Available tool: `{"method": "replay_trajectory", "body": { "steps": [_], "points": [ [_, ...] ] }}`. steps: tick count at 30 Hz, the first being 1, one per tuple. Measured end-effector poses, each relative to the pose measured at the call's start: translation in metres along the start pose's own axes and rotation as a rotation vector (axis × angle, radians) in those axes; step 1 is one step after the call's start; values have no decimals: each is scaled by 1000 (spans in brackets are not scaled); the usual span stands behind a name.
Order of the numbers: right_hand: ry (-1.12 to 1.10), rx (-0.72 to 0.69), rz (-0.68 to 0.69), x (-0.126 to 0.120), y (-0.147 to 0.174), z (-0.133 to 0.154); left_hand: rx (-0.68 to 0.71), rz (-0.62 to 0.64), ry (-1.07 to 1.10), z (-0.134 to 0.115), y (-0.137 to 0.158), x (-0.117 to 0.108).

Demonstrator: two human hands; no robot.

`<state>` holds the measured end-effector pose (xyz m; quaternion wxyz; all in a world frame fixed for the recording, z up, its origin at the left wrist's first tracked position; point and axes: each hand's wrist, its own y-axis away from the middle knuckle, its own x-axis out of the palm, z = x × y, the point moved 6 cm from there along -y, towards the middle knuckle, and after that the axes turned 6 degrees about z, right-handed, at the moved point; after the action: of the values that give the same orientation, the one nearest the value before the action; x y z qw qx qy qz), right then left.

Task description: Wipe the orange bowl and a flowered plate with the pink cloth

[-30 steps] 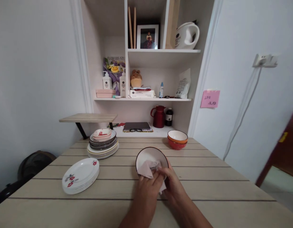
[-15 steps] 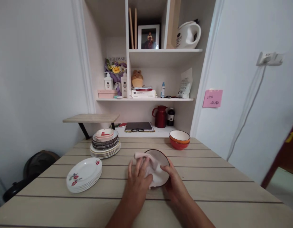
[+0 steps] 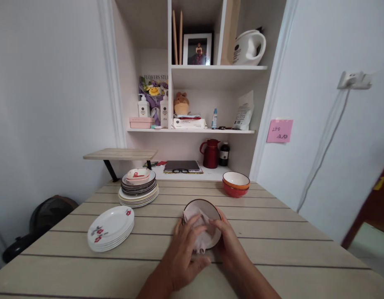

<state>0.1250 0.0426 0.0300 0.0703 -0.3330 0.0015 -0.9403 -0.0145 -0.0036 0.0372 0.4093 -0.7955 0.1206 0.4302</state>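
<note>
A white bowl with a dark rim point(image 3: 212, 211) is tilted toward me above the table. My right hand point(image 3: 228, 240) grips its right side, thumb over the rim and the other fingers behind. A pale pinkish cloth point(image 3: 194, 214) lies bunched inside the bowl and hangs over its near edge. My left hand point(image 3: 184, 254) presses the cloth against the bowl's left side, with fingers bent over it and the thumb held apart at the front. Part of the left fingertips is hidden by the bowl and cloth.
White flowered plates point(image 3: 111, 228) are stacked at the left, behind them a taller stack of plates and dishes point(image 3: 138, 187). Two nested bowls point(image 3: 236, 189) stand at the back right. A small raised shelf point(image 3: 120, 154) juts over the back left; a red jug point(image 3: 211, 153) stands behind.
My left hand has shifted, its thumb moving out of the bowl toward me. The cloth has spread down over the bowl's left and near side. The bowl has moved slightly.
</note>
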Motion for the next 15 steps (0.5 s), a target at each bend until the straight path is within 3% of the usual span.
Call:
{"method": "replay_trajectory", "body": {
  "steps": [4, 10, 15],
  "points": [
    [-6, -34, -33, -7, -5, 0, -57, -231, 56, 11, 8, -15],
    [-8, -10, -14, -11, -8, -4, -123, 8, -245, 5, -5, 10],
    [-4, 15, -28, -7, -5, -5, -155, 89, -241, 6, -8, 10]
  ]
}}
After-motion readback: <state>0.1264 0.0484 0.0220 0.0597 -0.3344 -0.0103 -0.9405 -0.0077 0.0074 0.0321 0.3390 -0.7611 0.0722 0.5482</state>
